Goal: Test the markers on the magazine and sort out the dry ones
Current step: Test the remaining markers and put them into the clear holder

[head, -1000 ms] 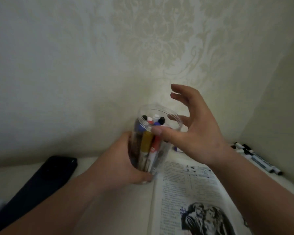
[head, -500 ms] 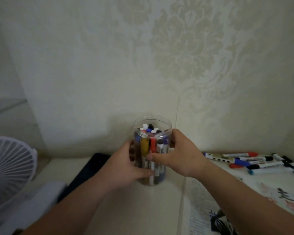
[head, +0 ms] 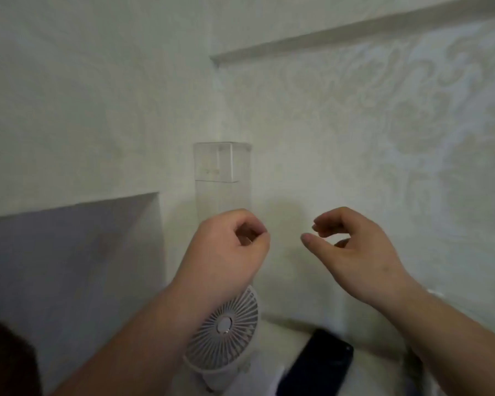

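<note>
The marker jar, the loose markers and the magazine are all out of view. My left hand (head: 226, 250) and my right hand (head: 355, 252) are raised in front of the patterned wall, a short gap between them. Both hold nothing. My left hand's fingers curl loosely toward its thumb. On my right hand the thumb points left and the fingers are loosely bent.
A small white fan (head: 226, 327) stands on the pale table below my left forearm. A black phone (head: 317, 364) lies to its right. A tall clear plastic box (head: 222, 172) stands against the wall behind my left hand. A grey panel (head: 69, 252) fills the left side.
Both hands have let go of the marker jar and lifted up empty. The view has swung up and to the left, so the jar, markers and magazine have dropped out of sight.
</note>
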Available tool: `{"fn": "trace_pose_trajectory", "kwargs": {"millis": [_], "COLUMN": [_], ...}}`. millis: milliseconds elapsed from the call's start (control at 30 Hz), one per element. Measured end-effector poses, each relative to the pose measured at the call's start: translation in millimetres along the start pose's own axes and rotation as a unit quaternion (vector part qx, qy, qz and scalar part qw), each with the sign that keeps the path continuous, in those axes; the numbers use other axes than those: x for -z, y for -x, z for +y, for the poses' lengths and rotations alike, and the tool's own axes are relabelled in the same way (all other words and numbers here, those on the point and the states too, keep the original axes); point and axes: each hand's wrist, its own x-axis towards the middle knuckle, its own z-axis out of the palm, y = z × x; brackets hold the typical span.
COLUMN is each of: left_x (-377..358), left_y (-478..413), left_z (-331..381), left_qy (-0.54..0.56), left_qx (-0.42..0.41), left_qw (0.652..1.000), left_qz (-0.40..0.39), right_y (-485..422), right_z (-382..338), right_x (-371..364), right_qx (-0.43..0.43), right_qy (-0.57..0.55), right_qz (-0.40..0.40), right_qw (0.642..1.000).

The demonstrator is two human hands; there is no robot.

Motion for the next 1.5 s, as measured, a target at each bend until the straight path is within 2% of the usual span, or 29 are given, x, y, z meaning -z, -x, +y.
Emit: {"fn": "trace_pose_trajectory", "kwargs": {"millis": [100, 200, 367, 467, 633, 800, 900, 1000, 1133, 1300, 1400, 1433, 1500], "left_x": [40.7, 49.6, 36.2, 26.1, 14.5, 15.5, 15.0, -6.1, -74.7, -146.3, -175.9, -184.3, -199.6], "left_y": [-18.8, -35.2, -60.4, -71.8, -81.4, -77.4, -73.8, -62.5, -30.9, 6.4, 30.9, 40.4, 56.9], "left_z": [-18.2, -37.3, -52.9, -56.8, -63.9, -60.1, -40.9, -3.2, 46.7, 106.5, 130.0, 130.9, 118.3], "left_qy": [-0.044, -0.096, -0.063, -0.075, -0.034, -0.004, 0.015, 0.078, 0.159, 0.243, 0.233, 0.215, 0.169], "left_qx": [0.035, 0.081, 0.128, 0.142, 0.146, 0.130, 0.076, 0.022, -0.016, -0.072, -0.109, -0.123, -0.142], "left_qw": [0.994, 0.989, 0.989, 0.987, 0.987, 0.990, 0.994, 0.994, 0.987, 0.963, 0.951, 0.952, 0.964], "left_qz": [0.096, 0.083, 0.032, 0.021, 0.063, 0.057, 0.075, 0.077, -0.002, -0.091, -0.169, -0.179, -0.148], "right_y": [-35.3, -60.7, -87.2, -96.4, -109.6, -107.1, -100.7, -90.8, -63.9, -11.9, 29.2, 44.2, 74.8], "right_z": [-37.2, -60.0, -64.2, -57.2, -49.0, -46.8, -49.0, -43.0, -13.6, 26.4, 54.7, 66.8, 91.6], "right_x": [-47.9, -86.1, -109.1, -115.4, -124.7, -115.0, -82.4, -18.6, 74.3, 184.2, 238.4, 251.8, 267.9], "right_qx": [-0.020, -0.034, -0.114, -0.133, -0.116, -0.111, -0.082, -0.064, -0.062, -0.099, -0.131, -0.145, -0.175], "right_qy": [-0.031, -0.038, -0.131, -0.156, -0.140, -0.136, -0.139, -0.119, -0.076, -0.036, -0.022, -0.012, 0.008], "right_qz": [-0.091, -0.141, -0.146, -0.132, -0.115, -0.080, -0.031, 0.007, 0.048, 0.093, 0.106, 0.105, 0.083], "right_qw": [0.995, 0.989, 0.974, 0.970, 0.977, 0.981, 0.986, 0.991, 0.994, 0.990, 0.985, 0.984, 0.981]}}
